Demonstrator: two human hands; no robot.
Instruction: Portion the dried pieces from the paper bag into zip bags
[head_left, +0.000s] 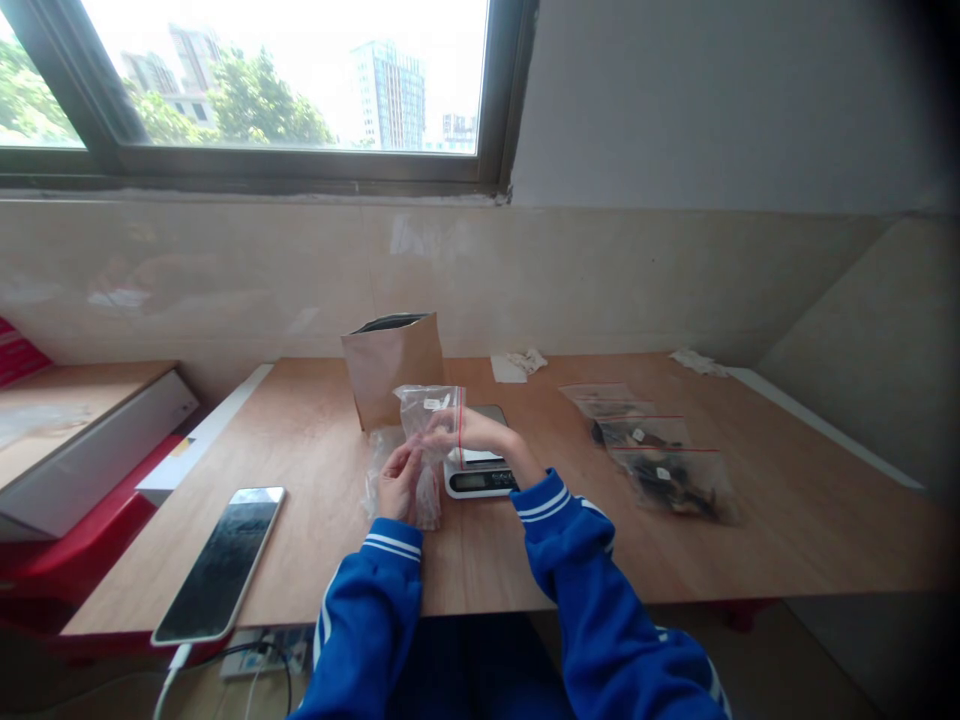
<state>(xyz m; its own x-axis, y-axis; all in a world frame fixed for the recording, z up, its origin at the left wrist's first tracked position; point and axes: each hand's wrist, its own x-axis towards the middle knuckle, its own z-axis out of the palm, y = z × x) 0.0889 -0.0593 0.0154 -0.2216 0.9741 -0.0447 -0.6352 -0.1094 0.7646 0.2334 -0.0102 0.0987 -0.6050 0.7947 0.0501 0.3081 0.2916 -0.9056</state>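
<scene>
A clear zip bag (411, 405) with a red strip and a small white label is between my hands. My left hand (400, 482) is closed, pinching the bag's lower part. My right hand (476, 430) reaches into the bag from its red-striped mouth; through the plastic its fingers look stretched out toward the left fingertips. More clear plastic bags (429, 500) lie crumpled beneath and beside my left hand. Under my right hand sits a white digital scale (480, 484), partly covered by the hand and bag. Behind them stands an open brown paper pouch (394, 365) with a dark lining.
Several filled zip bags (675, 480) with dark contents overlap on the table's right side. A phone (221, 565) with a white cable (174, 665) lies at the front left. White paper (510, 368) and a crumpled tissue (531, 360) rest near the wall, another tissue (699, 362) farther right.
</scene>
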